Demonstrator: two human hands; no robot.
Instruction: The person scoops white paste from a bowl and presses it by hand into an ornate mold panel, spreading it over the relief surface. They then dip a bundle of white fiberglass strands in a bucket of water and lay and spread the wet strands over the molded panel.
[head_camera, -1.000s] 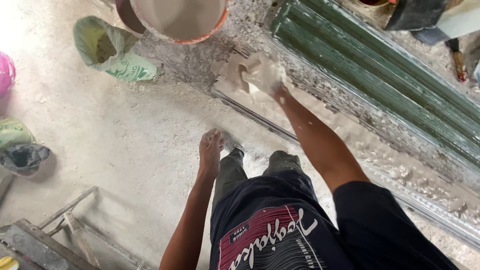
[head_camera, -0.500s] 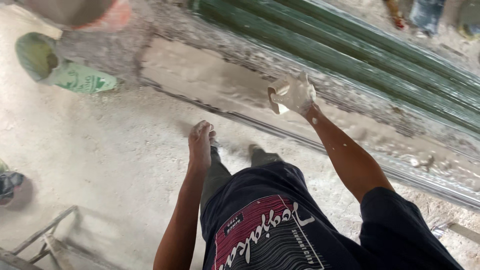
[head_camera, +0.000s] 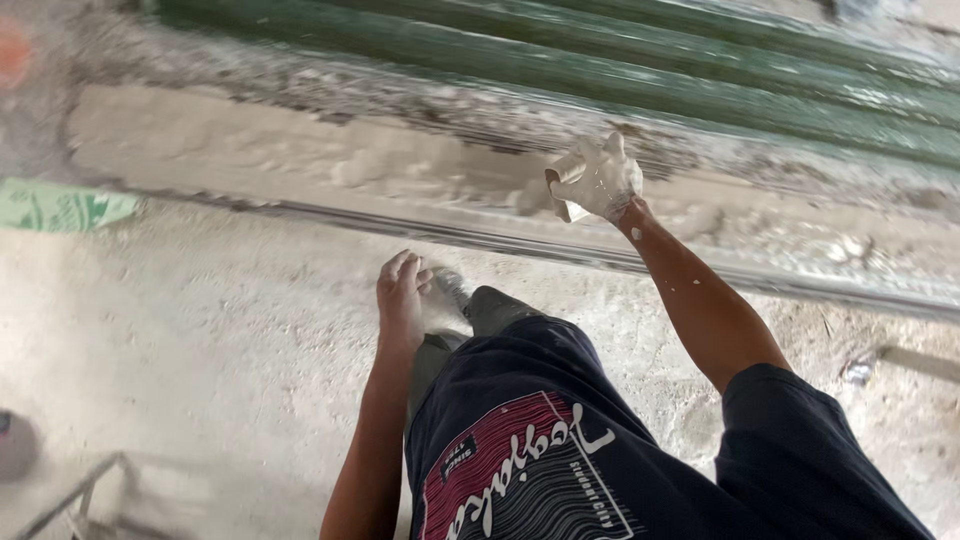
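The head view looked down on a dusty, pale concrete floor (head_camera: 200, 340), rough and powdery, which filled the lower left of the frame. Across the upper part ran a green corrugated shutter (head_camera: 600, 70), its ribs lying from left to upper right. Below it a long strip of wet, light-grey mortar (head_camera: 300, 160) lay along the base, lumpy and uneven, and a thin metal rail (head_camera: 500, 240) bordered it on the floor side, parallel to the shutter. A green bag (head_camera: 60, 205) showed at the left edge, and part of a metal frame (head_camera: 70, 490) sat in the lower left corner.

The right hand (head_camera: 598, 178), coated white with plaster or in a pale glove, was in the upper centre-right, closed on a small flat tool (head_camera: 560, 195) whose edge touched the mortar strip. The mortar's long axis ran left to right across the frame, so the untouched length lay to the left of the grip. The blade itself was blurred and its shape was hard to tell.

The left hand (head_camera: 402, 300) was in the centre of the frame, bare, fingers loosely together, resting on the knee and holding nothing, well apart from the mortar. The right hand was the 1 nearer the strip.

A dark printed shirt (head_camera: 540, 470) filled the lower centre.
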